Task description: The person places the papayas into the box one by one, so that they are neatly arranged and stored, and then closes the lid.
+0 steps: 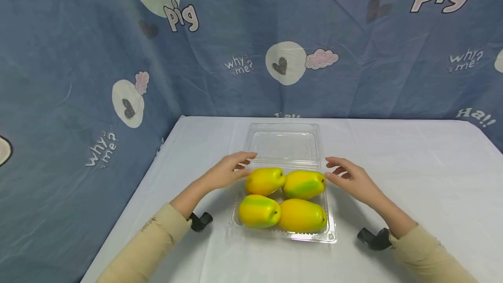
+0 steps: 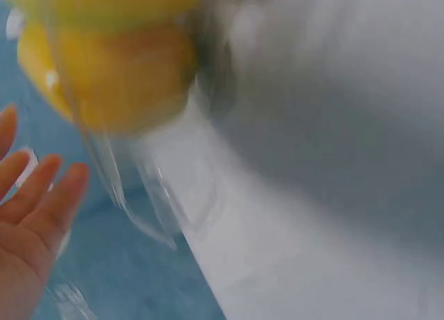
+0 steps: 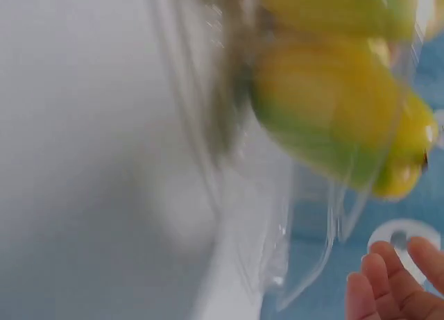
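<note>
A clear plastic clamshell box point(image 1: 332, 230) lies on the table with its lid point(image 1: 284, 143) folded back toward the wall. Several glossy yellow-green fruits, like papayas or mangoes, fill the base in two rows: far left point(image 1: 265, 181), far right point(image 1: 304, 184), near left point(image 1: 259, 211), near right point(image 1: 302, 215). Beside the far-left fruit, my left hand point(image 1: 228, 170) reaches in with fingers extended, holding nothing. My right hand point(image 1: 353, 181) is at the far-right fruit, its fingers loosely spread and gripping nothing. Whether either hand touches the box is unclear; both wrist views are blurred.
White cloth covers the table point(image 1: 412, 156). Blue printed fabric point(image 1: 235, 21) hangs behind it and along the left side. Each wrist wears a black camera mount, the left mount point(image 1: 201, 222) and the right mount point(image 1: 374, 238), close above the cloth.
</note>
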The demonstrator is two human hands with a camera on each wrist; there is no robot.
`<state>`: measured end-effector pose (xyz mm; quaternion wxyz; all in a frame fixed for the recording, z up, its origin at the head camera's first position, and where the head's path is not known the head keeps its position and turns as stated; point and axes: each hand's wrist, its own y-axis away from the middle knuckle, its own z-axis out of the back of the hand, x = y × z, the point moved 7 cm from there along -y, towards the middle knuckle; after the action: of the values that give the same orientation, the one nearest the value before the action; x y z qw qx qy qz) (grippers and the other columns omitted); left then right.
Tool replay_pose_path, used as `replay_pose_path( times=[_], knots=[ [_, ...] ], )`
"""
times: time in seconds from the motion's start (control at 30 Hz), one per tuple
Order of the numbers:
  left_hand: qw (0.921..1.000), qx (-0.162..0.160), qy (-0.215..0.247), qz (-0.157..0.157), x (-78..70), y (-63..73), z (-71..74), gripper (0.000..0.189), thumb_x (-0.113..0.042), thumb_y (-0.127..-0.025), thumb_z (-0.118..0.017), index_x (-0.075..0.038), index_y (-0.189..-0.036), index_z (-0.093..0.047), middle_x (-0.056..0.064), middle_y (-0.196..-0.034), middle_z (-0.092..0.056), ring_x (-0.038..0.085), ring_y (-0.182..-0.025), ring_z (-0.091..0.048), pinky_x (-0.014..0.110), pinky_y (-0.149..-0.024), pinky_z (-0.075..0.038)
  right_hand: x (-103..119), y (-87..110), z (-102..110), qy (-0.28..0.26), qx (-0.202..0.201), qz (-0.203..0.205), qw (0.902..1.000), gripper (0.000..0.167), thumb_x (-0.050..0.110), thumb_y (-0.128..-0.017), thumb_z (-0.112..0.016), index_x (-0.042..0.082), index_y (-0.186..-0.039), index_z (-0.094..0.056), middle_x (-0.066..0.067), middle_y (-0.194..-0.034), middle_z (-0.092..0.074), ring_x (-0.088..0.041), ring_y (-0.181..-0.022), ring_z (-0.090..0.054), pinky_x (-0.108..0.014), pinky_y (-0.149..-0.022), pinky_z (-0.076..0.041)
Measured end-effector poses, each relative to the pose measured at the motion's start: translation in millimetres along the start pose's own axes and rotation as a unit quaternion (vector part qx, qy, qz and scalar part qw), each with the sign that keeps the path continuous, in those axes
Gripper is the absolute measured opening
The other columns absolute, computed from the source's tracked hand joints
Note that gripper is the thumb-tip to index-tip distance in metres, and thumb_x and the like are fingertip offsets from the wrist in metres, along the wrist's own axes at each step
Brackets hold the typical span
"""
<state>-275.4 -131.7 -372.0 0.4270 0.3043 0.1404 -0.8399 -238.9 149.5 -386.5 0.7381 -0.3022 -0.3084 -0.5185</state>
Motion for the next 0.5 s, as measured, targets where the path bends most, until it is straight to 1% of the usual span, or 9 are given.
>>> replay_pose_path(
  times=[0.07,0.13,0.2,0.27,0.3,0.37,0.4,0.43,0.5],
  knots=[
    [0.9985,-0.045,0.03,0.011,10.6,-1.6,13.9,0.048,-0.013,-0.091,-0.055,-0.003,-0.136,-0.041,0.017,-0.134,-0.047,0.032,-0.113,-0.052,0.04,-0.091,-0.045,-9.5,-6.5,6.2,-0.039,0.006,-0.031,0.9987,0.051,0.027,-0.093,-0.053,-0.003,-0.133,-0.042,-0.021,-0.12,-0.054,-0.032,-0.102,-0.055,-0.035,-0.082,-0.048],
    [0.995,-0.08,0.048,0.035,22.3,-4.4,26.0,0.046,-0.012,-0.091,-0.056,-0.004,-0.135,-0.043,0.017,-0.131,-0.05,0.031,-0.111,-0.054,0.041,-0.089,-0.047,-19.7,-15.0,10.2,-0.073,0.012,-0.062,0.9954,0.055,0.031,-0.095,-0.049,-0.003,-0.136,-0.037,-0.023,-0.126,-0.05,-0.036,-0.107,-0.052,-0.039,-0.086,-0.048],
    [0.9911,-0.097,0.067,0.063,34.2,-9.3,32.5,0.045,-0.014,-0.091,-0.056,-0.005,-0.134,-0.045,0.016,-0.129,-0.052,0.031,-0.109,-0.055,0.04,-0.088,-0.048,-28.2,-24.8,10.9,-0.095,0.021,-0.084,0.9917,0.058,0.033,-0.095,-0.047,-0.004,-0.138,-0.032,-0.026,-0.13,-0.045,-0.038,-0.11,-0.05,-0.041,-0.088,-0.047],
    [0.987,-0.098,0.093,0.087,44.9,-15.4,33.8,0.045,-0.014,-0.091,-0.056,-0.004,-0.134,-0.045,0.016,-0.129,-0.052,0.031,-0.109,-0.055,0.039,-0.086,-0.048,-34.9,-35.4,8.4,-0.118,0.03,-0.103,0.9873,0.062,0.034,-0.095,-0.047,-0.005,-0.139,-0.029,-0.027,-0.133,-0.041,-0.04,-0.113,-0.048,-0.041,-0.09,-0.046],
    [0.9834,-0.098,0.115,0.1,50.6,-18.9,32.9,0.046,-0.014,-0.091,-0.056,-0.004,-0.134,-0.044,0.017,-0.129,-0.051,0.031,-0.109,-0.054,0.039,-0.086,-0.048,-37.8,-40.8,5.9,-0.133,0.036,-0.11,0.9843,0.063,0.034,-0.095,-0.047,-0.005,-0.14,-0.026,-0.028,-0.134,-0.039,-0.04,-0.114,-0.048,-0.041,-0.091,-0.046],
    [0.9701,-0.098,0.182,0.127,61.9,-24.4,27.5,0.048,-0.012,-0.092,-0.055,-0.002,-0.136,-0.041,0.02,-0.131,-0.048,0.034,-0.111,-0.052,0.04,-0.088,-0.048,-42.6,-50.0,-0.3,-0.17,0.051,-0.123,0.9763,0.065,0.032,-0.095,-0.047,-0.006,-0.141,-0.022,-0.03,-0.137,-0.035,-0.04,-0.116,-0.046,-0.04,-0.093,-0.044],
    [0.961,-0.098,0.218,0.14,67.3,-26.7,23.5,0.049,-0.011,-0.092,-0.054,-0.001,-0.137,-0.038,0.021,-0.132,-0.046,0.036,-0.112,-0.051,0.04,-0.089,-0.047,-44.8,-53.6,-3.7,-0.195,0.059,-0.132,0.9701,0.066,0.03,-0.095,-0.047,-0.007,-0.142,-0.019,-0.03,-0.138,-0.032,-0.039,-0.117,-0.047,-0.039,-0.094,-0.043],
    [0.9504,-0.097,0.254,0.151,72.3,-28.8,18.8,0.051,-0.01,-0.092,-0.053,0.001,-0.138,-0.035,0.022,-0.134,-0.043,0.037,-0.114,-0.05,0.041,-0.09,-0.046,-47.1,-56.5,-7.1,-0.216,0.065,-0.142,0.9639,0.066,0.028,-0.095,-0.047,-0.007,-0.142,-0.017,-0.031,-0.139,-0.031,-0.036,-0.115,-0.049,-0.037,-0.095,-0.043],
    [0.9261,-0.101,0.317,0.178,82.5,-32.0,8.3,0.053,-0.012,-0.093,-0.052,0.0,-0.14,-0.031,0.023,-0.136,-0.04,0.035,-0.114,-0.051,0.04,-0.091,-0.046,-52.3,-59.9,-13.8,-0.255,0.075,-0.163,0.9501,0.066,0.024,-0.095,-0.046,-0.007,-0.143,-0.013,-0.031,-0.14,-0.03,-0.027,-0.107,-0.056,-0.034,-0.094,-0.044]
  ],
)
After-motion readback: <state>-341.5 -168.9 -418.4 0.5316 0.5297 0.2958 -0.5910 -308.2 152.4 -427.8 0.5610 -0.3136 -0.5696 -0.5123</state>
